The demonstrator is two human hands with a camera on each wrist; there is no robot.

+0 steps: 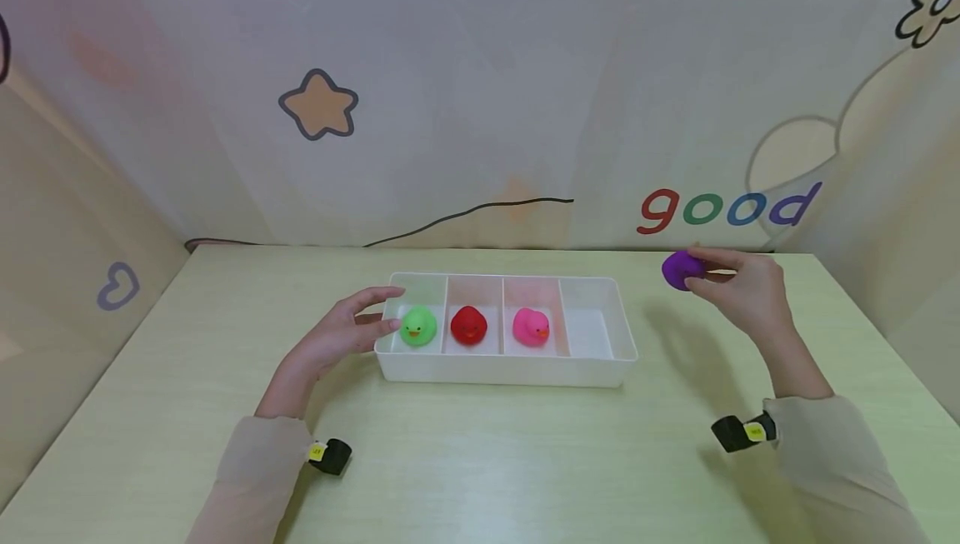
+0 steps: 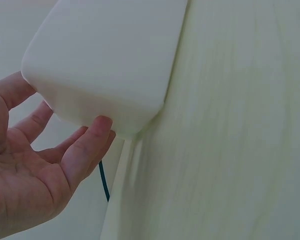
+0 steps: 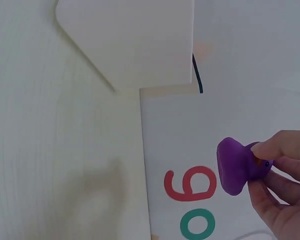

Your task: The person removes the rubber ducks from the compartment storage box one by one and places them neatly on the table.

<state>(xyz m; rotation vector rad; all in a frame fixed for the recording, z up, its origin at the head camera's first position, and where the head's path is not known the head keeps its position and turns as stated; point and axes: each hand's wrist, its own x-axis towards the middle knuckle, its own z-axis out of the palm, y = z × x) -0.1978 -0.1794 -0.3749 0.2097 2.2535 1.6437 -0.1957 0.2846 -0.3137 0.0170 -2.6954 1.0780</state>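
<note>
Purple duck (image 3: 234, 167) is pinched by its head in the right hand (image 1: 750, 286), body jutting beyond the fingertips (image 3: 260, 150).

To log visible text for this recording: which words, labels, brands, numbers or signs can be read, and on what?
"good": on the backdrop, in coloured letters.
Left yellow label, on a black camera: too small to read.
Right yellow label, on another black camera: likewise unreadable.
No brands or numbers can be read.
</note>
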